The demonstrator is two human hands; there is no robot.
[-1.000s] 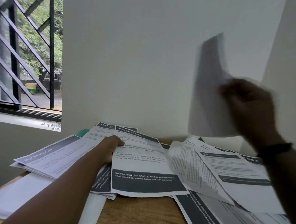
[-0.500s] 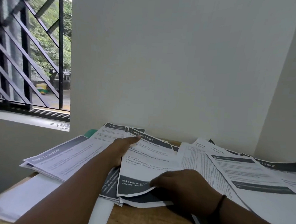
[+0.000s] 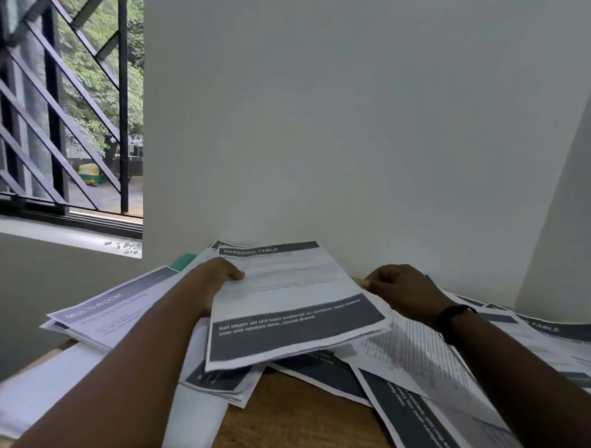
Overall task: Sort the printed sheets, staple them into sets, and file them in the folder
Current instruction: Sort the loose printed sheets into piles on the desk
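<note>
Holding the "Dressing Table" stack (image 3: 293, 302) by both side edges, left hand (image 3: 215, 281) gripping one side, right hand (image 3: 400, 291) pinching the other, lifted off the loose sheets (image 3: 427, 361) near the worktop (image 3: 304, 426) back edge, likely to square it for stapling.

white sheets (image 3: 294, 292) with dark grey bands, brown wooden table (image 3: 297, 426), black wristband (image 3: 452, 317).

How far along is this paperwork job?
Early, it looks like. Done: a MULTI-ROOM pile lies apart on the left. In hand: the left hand and right hand hold a DRESSING TABLE set. Left: loose sheets cover the right side; no stapler shows, and a green corner may be the folder.
</note>
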